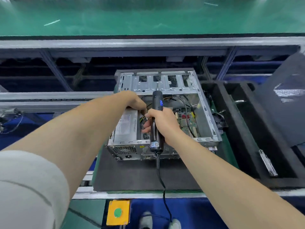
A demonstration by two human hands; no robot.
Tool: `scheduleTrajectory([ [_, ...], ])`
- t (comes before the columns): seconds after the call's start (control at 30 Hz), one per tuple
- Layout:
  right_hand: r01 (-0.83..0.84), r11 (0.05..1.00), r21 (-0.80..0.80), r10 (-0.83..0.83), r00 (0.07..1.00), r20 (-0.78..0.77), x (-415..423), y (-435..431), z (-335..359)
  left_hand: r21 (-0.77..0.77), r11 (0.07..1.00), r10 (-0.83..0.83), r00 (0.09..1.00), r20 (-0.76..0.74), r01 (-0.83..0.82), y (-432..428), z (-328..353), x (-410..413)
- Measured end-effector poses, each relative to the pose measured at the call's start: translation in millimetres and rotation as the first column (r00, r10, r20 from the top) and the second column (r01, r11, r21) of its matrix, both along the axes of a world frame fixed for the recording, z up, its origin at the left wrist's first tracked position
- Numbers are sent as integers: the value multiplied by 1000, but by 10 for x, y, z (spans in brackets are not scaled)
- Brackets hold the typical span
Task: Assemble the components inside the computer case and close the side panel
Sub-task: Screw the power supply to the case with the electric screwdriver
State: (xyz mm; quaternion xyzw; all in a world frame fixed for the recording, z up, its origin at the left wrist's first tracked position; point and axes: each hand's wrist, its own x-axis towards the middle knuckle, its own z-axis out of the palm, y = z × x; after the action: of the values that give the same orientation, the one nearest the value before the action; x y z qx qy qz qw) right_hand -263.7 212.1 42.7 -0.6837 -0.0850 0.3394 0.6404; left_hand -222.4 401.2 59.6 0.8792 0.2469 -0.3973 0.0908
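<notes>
An open silver computer case lies on its side on a dark mat. Inside it I see a power supply at the left, a green motherboard at the right and loose cables. My right hand grips a black electric screwdriver whose tip points toward the drive cage. Its coiled cord hangs down toward the floor. My left hand reaches into the case above the power supply, fingers curled by the cables; what they hold is hidden.
Black foam trays stand to the right of the case, one holding a metal part. A dark panel leans at the far right. A yellow box with a green button sits below the conveyor rail. A green bench runs behind.
</notes>
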Motion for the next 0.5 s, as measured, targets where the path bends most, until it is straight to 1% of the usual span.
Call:
scheduleTrajectory([
  [0.03, 10, 1000, -11, -10, 1000, 8, -11, -10, -20, 14, 1000, 5, 1000, -29, -5, 41, -53, 40],
  [0.1, 42, 999, -30, -41, 998, 48, -37, -25, -43, -25, 998, 47, 992, -117, -50, 134, -174, 122],
  [0.17, 98, 993, -73, -83, 980, 180, -66, -44, -57, -80, 995, 31, 967, -253, -53, 205, -313, 191],
  [0.2, 137, 986, -99, -107, 961, 256, -83, -53, -47, -102, 994, 2, 958, -287, -33, 234, -387, 214],
  [0.23, 173, 979, -106, -133, 943, 304, -96, -58, -39, -114, 993, -30, 954, -297, -5, 270, -467, 231],
  [0.27, 203, 975, -94, -164, 933, 320, -108, -56, -37, -117, 993, -55, 954, -294, 21, 307, -536, 245],
  [0.33, 242, 970, -24, -224, 928, 298, -130, -39, -25, -112, 988, -131, 950, -284, 103, 363, -615, 275],
  [0.4, 274, 962, -4, -261, 920, 292, -137, -27, -34, -133, 977, -198, 934, -298, 165, 410, -622, 291],
  [0.47, 288, 957, 11, -278, 912, 300, -140, -43, -49, -186, 964, -242, 917, -318, 190, 420, -572, 279],
  [0.5, 293, 956, 17, -284, 908, 307, -139, -53, -58, -209, 962, -235, 918, -320, 174, 421, -556, 274],
])
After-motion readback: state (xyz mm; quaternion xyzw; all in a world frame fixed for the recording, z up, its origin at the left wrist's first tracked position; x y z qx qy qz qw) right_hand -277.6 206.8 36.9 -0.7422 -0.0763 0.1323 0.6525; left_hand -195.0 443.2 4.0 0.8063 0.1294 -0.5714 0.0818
